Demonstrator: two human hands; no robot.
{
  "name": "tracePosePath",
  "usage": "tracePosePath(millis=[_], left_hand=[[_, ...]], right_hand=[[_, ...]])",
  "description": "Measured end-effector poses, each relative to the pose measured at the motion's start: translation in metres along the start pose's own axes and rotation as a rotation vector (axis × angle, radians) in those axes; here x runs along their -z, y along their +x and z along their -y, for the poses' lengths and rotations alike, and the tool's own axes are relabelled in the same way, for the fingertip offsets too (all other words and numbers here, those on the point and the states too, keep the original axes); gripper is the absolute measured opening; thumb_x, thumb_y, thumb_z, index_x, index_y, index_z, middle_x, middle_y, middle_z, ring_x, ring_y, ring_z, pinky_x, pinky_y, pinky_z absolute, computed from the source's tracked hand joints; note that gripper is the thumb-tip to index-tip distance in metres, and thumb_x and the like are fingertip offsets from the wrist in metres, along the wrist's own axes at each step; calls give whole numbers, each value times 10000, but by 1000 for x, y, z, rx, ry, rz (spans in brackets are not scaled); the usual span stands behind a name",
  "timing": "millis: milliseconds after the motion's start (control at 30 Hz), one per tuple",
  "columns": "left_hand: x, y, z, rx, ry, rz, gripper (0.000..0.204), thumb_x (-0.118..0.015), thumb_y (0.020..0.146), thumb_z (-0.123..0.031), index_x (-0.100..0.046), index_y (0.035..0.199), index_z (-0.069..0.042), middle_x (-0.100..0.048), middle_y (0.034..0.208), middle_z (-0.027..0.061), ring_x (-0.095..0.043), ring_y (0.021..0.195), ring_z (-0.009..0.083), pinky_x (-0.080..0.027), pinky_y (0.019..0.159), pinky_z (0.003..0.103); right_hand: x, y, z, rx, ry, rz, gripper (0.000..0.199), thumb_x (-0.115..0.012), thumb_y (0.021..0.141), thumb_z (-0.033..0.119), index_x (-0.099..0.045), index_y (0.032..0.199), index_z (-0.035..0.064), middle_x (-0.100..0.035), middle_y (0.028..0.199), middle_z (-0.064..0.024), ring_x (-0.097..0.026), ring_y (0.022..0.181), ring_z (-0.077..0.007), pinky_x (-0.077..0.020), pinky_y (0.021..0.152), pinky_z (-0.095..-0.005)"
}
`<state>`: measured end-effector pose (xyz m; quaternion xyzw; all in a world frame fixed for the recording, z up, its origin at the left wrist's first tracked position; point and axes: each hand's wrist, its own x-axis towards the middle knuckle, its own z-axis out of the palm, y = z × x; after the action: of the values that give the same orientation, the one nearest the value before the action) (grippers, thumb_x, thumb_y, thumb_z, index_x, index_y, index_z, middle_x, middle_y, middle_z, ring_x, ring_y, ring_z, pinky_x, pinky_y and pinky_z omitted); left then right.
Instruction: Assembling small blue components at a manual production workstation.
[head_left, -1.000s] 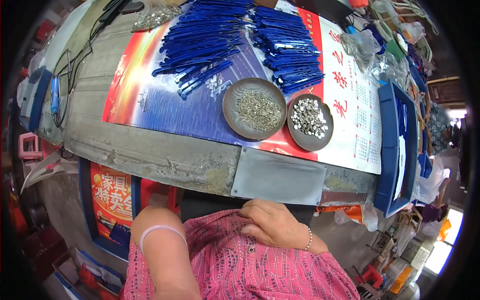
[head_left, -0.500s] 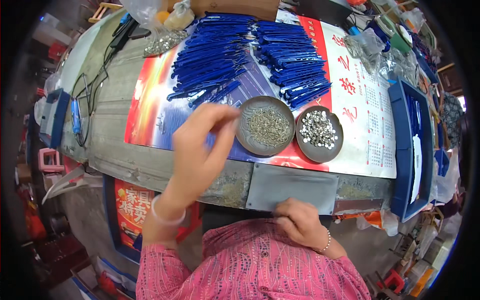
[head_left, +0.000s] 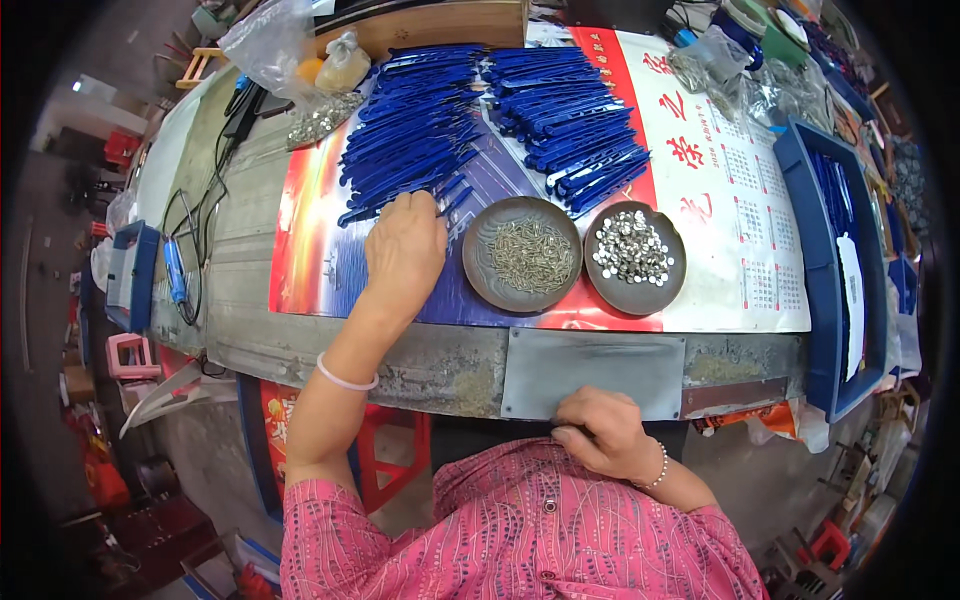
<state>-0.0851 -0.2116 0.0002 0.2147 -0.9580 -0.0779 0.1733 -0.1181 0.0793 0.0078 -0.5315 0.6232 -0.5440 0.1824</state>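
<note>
Head view: the left hand, centre-left, bunches its fingers at the blue strips, upper centre; the right hand curls, lower centre, near the grey plate. I cannot tell whether either grips anything.

Diffuse, fairly bright light is recorded across the tabletop. Small glints are returned by the silver discs and the blue pieces; a soft sheen is noted on the metal plate. The far-left floor is rendered dim. Straight edges are bent toward the rim; corners are blackened, outer detail softened.
</note>
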Motion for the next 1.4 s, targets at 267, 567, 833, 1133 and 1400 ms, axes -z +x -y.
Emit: tracePosePath(millis=[267,567,833,1133,1400], left_hand=[[13,-24,0,5,-171,-104,112,-595,841,-64,-520,884,7,-590,779,161,-599,717,314,-473,625,411],[64,-107,-38,266,-1060,-103,202,-504,910,17,-499,1111,27,-531,875,54,-534,741,97,-446,655,225],[57,-161,-62,364,-1471,25,162,-502,942,-48,-480,1092,12,-560,878,52,-535,696,74,-441,591,198],[54,-159,-64,503,-1575,126,170,-515,959,-112,-479,1089,-8,-590,841,65,-516,630,60,-420,555,180],[53,-162,-69,457,-1553,169,181,-529,951,-105,-492,1095,-2,-601,825,62,-523,643,60,-434,585,179]], right_hand=[[27,12,16,-103,-128,3,170,-662,751,22,-572,892,-3,-599,802,-135,-607,704,-292,-489,630,-354],[43,109,-7,13,-821,203,193,-626,805,82,-554,978,35,-539,887,-126,-546,876,-290,-400,780,-387],[20,136,-32,81,-1056,312,71,-567,760,78,-526,813,53,-541,793,-106,-554,816,-286,-381,760,-384],[28,137,-32,8,-753,195,142,-592,855,151,-540,882,21,-564,828,-152,-549,784,-356,-418,690,-427],[29,129,-20,-14,-471,63,122,-604,870,108,-554,885,-3,-562,784,-143,-566,724,-295,-439,631,-360]])
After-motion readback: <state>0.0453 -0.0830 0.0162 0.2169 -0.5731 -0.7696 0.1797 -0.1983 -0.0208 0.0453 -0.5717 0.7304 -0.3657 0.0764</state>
